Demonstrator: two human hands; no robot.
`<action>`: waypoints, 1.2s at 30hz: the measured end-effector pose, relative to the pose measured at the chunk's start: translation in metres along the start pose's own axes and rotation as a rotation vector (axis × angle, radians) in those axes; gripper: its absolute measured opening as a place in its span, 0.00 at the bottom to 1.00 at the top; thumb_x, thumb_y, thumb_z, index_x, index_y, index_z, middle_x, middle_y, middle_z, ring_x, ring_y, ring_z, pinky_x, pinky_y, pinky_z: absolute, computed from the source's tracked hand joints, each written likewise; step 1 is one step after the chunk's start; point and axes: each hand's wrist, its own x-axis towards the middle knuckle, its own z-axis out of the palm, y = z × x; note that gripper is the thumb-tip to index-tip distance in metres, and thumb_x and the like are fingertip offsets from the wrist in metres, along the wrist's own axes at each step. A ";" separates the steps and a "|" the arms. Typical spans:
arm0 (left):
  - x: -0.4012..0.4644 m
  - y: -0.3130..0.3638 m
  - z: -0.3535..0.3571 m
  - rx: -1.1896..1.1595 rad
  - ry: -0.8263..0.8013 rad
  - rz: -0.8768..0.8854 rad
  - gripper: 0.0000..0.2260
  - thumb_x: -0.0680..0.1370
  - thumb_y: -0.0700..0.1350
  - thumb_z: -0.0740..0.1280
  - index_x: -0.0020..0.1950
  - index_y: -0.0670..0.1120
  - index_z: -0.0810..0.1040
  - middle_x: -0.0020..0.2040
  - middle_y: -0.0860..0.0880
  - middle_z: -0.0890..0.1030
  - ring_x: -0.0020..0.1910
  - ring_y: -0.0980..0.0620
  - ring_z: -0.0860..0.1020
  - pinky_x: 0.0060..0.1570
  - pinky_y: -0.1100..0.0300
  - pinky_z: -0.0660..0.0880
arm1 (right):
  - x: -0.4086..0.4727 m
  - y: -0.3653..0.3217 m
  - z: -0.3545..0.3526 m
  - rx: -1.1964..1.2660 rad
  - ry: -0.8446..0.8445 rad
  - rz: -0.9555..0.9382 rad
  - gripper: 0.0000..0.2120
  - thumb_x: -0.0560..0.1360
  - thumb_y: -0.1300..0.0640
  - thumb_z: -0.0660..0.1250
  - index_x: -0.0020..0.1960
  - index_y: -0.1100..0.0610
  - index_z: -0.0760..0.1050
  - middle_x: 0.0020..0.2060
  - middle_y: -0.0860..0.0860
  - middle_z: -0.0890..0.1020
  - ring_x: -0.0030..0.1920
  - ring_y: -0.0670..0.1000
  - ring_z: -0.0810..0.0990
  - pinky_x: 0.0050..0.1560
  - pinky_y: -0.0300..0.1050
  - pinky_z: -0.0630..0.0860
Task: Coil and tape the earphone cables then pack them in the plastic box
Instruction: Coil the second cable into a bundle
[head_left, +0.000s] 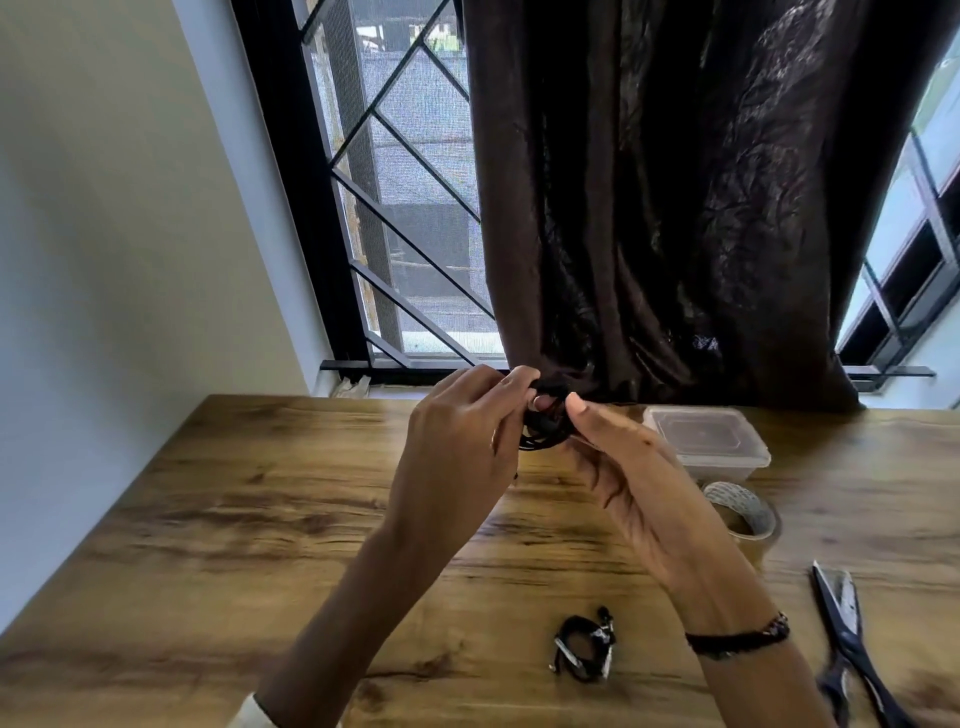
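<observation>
Above the wooden table (218, 519) both my hands hold a black coiled earphone cable (545, 423). My left hand (462, 441) pinches the coil's top with thumb and fingers. My right hand (623, 467) grips its right side, thumb up against the loops. A second black earphone coil (584, 644), bound with pale tape, lies on the table near the front. The clear plastic box (706, 441) stands at the back right with its lid on.
A roll of tape (743, 512) lies just in front of the box. Scissors (852, 639) lie at the right front edge. A dark curtain (675, 208) and a barred window (395, 208) are behind the table; a wall is at left.
</observation>
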 end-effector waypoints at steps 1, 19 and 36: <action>0.000 0.000 0.000 -0.001 0.002 -0.001 0.09 0.76 0.38 0.67 0.54 0.40 0.83 0.38 0.46 0.81 0.35 0.49 0.78 0.38 0.64 0.70 | 0.000 0.000 0.000 -0.011 0.001 0.009 0.09 0.73 0.58 0.67 0.44 0.55 0.86 0.45 0.52 0.87 0.45 0.43 0.84 0.44 0.32 0.79; -0.004 -0.010 0.004 -0.410 -0.087 -0.308 0.08 0.77 0.38 0.69 0.52 0.47 0.84 0.38 0.55 0.84 0.38 0.61 0.82 0.41 0.69 0.76 | 0.009 0.017 -0.013 0.152 0.001 0.081 0.14 0.69 0.60 0.69 0.55 0.57 0.80 0.46 0.53 0.84 0.41 0.45 0.80 0.42 0.35 0.80; -0.005 -0.012 0.001 -0.485 -0.027 -0.338 0.11 0.77 0.39 0.68 0.49 0.56 0.83 0.38 0.58 0.84 0.36 0.62 0.81 0.40 0.69 0.76 | 0.006 0.026 -0.015 -0.066 -0.104 -0.148 0.12 0.78 0.63 0.60 0.60 0.61 0.76 0.51 0.54 0.84 0.53 0.48 0.82 0.55 0.37 0.78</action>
